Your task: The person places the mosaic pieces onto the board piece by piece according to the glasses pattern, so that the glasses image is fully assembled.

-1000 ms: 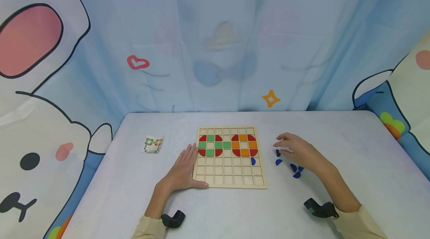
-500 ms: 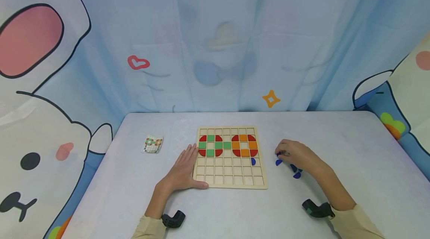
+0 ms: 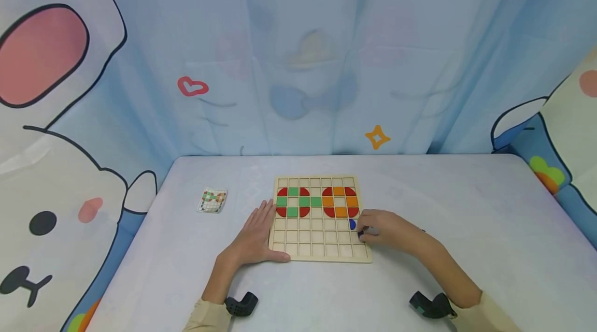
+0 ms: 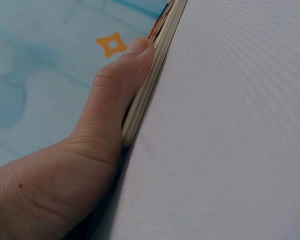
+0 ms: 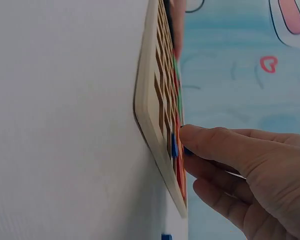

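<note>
A square wooden grid board (image 3: 308,251) lies on the table, with red, green and orange pieces filling some upper cells. One blue piece (image 3: 352,224) sits in a cell below the orange and red group. My left hand (image 3: 249,239) rests along the board's left edge, fingers straight and thumb at the near corner; its thumb (image 4: 112,95) shows against the board's side in the left wrist view. At the right edge, my right hand (image 3: 392,231) pinches a small blue piece (image 5: 187,151) between thumb and fingers, close by the placed blue one.
A small patterned card (image 3: 212,201) lies left of the board on the white table (image 3: 466,187). A loose blue piece (image 5: 166,237) shows low in the right wrist view; the right arm mostly hides the others in the head view. A printed curtain (image 3: 303,130) hangs behind.
My right hand reached down to the loose blue pieces, picked one up and moved left to the board's right edge. My left hand has stayed in place.
</note>
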Demonstrator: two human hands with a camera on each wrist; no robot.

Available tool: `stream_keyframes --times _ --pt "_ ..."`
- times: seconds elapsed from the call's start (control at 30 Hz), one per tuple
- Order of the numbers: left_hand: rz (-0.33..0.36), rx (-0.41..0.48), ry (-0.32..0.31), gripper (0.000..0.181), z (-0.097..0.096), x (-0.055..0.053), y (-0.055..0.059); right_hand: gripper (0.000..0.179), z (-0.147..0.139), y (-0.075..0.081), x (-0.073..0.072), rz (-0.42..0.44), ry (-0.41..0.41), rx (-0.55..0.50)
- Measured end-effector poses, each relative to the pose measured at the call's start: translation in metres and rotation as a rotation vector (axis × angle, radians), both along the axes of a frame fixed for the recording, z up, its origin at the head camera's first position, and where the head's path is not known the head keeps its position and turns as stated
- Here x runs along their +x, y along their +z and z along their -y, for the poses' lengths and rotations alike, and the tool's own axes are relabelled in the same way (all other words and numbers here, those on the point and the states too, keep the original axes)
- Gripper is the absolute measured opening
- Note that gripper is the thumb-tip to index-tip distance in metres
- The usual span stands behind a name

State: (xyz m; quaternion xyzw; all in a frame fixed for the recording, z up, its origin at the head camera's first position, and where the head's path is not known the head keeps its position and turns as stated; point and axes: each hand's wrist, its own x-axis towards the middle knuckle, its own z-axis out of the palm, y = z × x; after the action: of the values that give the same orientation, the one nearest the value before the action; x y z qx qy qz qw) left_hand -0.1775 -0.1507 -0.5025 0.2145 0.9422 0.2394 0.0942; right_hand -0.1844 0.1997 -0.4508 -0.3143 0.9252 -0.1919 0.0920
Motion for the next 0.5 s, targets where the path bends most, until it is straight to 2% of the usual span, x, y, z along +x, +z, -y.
stream_keyframes --times 0.1,0.33,0.5 --pt "0.002 0.001 0.000 0.125 0.000 0.000 0.000 0.008 0.008 -0.001 0.004 0.009 0.030 0.025" --pt "0.006 0.000 0.004 0.125 0.000 0.000 0.001 0.009 0.013 -0.004 0.008 -0.073 0.080 0.060" --pt "0.007 -0.001 0.002 0.124 0.000 0.000 0.002 0.007 0.013 -0.007 0.007 -0.110 0.116 0.040"
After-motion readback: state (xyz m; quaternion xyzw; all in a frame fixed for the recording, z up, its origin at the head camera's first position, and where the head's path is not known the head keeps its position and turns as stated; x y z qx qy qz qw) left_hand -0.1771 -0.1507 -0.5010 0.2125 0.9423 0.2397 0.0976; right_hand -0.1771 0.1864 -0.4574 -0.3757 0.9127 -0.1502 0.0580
